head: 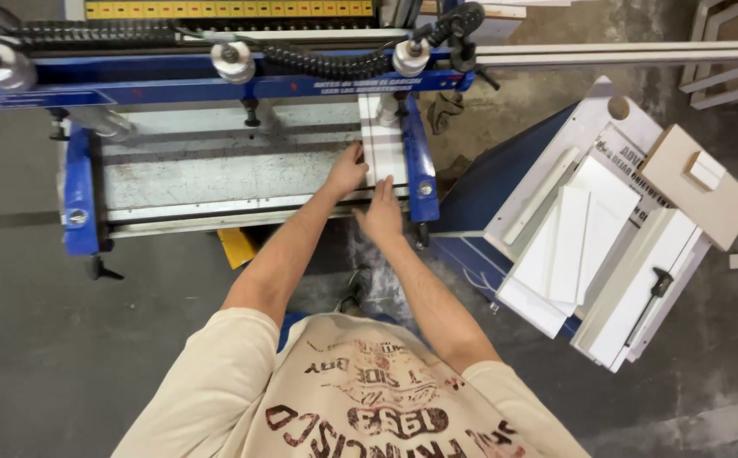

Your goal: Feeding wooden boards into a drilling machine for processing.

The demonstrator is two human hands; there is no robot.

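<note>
A narrow white panel (383, 140) lies on the grey metal bed (216, 174) of a blue machine, against its right blue rail (420, 161). My left hand (348, 170) rests on the panel's left edge, fingers pressed against it. At the panel's near end, my right hand (381, 212) lies flat with the fingers pointing up along it. Both hands press the panel rather than wrap around it. Round clamp heads (410, 58) hang from the blue crossbar (216, 85) above the panel.
To the right, a blue cart (479, 182) carries several white boards (572, 242) and a light brown board (699, 191). A long metal rail (623, 53) runs to the right from the machine. A yellow piece (237, 246) sits under the bed. The floor is grey concrete.
</note>
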